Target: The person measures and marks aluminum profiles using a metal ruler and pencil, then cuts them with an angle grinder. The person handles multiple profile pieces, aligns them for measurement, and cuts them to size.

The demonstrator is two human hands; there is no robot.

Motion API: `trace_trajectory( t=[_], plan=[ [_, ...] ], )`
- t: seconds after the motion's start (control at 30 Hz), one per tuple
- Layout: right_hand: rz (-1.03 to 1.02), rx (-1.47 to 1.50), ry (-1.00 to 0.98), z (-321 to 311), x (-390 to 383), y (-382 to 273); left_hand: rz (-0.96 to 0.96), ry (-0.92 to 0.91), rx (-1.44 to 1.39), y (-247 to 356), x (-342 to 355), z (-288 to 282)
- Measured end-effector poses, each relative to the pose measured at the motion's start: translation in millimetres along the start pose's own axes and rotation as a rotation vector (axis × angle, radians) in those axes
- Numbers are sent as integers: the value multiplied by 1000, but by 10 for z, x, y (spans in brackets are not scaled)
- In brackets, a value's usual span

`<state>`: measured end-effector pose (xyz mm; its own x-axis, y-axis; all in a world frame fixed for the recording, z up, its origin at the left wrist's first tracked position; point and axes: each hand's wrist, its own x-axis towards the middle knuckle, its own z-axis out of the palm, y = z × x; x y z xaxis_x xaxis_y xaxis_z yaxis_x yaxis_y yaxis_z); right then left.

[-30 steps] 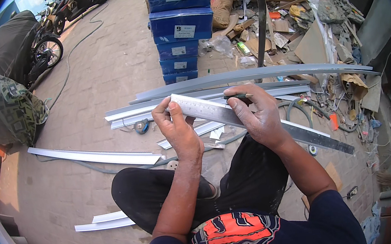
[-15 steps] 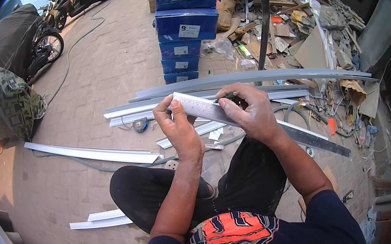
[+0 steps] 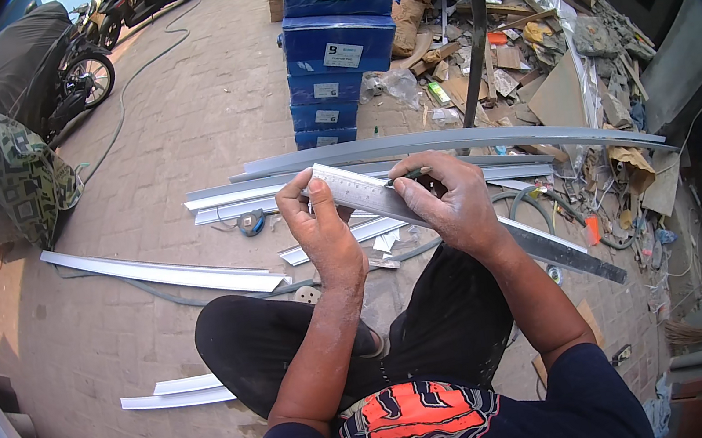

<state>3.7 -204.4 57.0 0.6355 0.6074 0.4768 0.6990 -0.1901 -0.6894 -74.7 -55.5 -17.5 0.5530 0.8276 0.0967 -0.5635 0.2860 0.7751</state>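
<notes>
My left hand (image 3: 321, 227) grips the upper end of a long silvery metal strip (image 3: 356, 191), thumb on its face and fingers curled behind. Fine ruler-like markings show near that end. Pinched in my right hand (image 3: 451, 201) is a thin dark green marking pencil (image 3: 406, 178), its tip at the strip's upper edge. The same hand also steadies the strip, which slants down to the right above my knee. Under my right wrist, a darker length of metal (image 3: 564, 255) continues along that line; my hand hides how the two connect.
White and grey metal profiles (image 3: 165, 273) lie on the paving, some just beyond my hands. A tape measure (image 3: 251, 223) and a hose (image 3: 148, 290) are among them. Blue boxes (image 3: 341, 43) stand stacked ahead, beside a rubble heap (image 3: 517, 64). Motorbikes (image 3: 89, 81) are parked at left.
Both hands keep their hold on the strip with almost no movement. The view has shifted very slightly.
</notes>
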Motion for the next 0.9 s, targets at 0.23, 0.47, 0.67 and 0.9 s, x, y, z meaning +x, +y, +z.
trace_trajectory(
  t=[0.23, 0.47, 0.67, 0.9],
  plan=[
    [-1, -3, 7, 15, -7, -6, -3, 7, 8, 15, -10, 0],
    [-19, -4, -5, 20, -13, 8, 2, 3, 4, 9, -2, -4],
    [-14, 5, -8, 18, -15, 23, 7, 10, 10, 10, -14, 1],
    [54, 95, -7, -26, -17, 6, -15, -2, 15, 21, 3, -15]
  ],
)
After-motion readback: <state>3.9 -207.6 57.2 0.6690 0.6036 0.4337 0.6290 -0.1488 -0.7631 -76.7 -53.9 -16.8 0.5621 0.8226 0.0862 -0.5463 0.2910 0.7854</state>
